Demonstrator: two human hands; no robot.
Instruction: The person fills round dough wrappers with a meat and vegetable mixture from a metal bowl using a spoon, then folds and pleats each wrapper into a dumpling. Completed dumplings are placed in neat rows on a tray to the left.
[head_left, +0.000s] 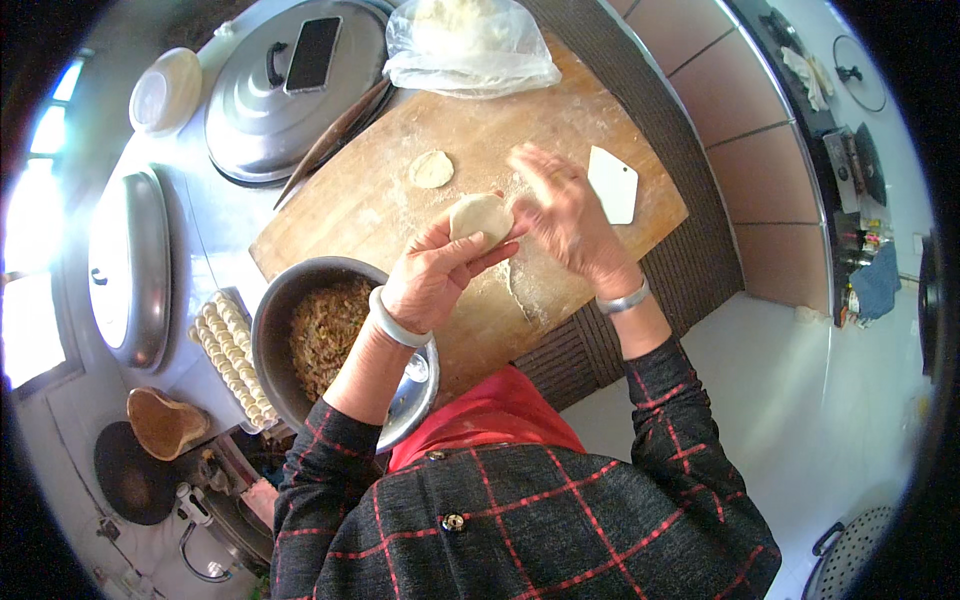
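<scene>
My left hand (435, 277) holds a round dough wrapper (481, 219) over the floured wooden board (360, 187). My right hand (561, 210) is blurred just right of the wrapper. Its fingers are spread and nothing shows in them; whether its thumb touches the wrapper's edge I cannot tell. Another flat dough round (431, 169) lies on the board beyond my hands. Beneath my left forearm stands a metal bowl (271, 319) of minced filling (330, 330), partly hidden by the arm. A white dough scraper (613, 186) rests on the board's right side.
A plastic bag (472, 64) of dough sits at the far end. A phone (313, 54) lies on a large metal lid (240, 127), with a wooden stick (330, 142) beside it. Left of the bowl is a tray of several dumplings (229, 360). A second lid (135, 270) stands farther left.
</scene>
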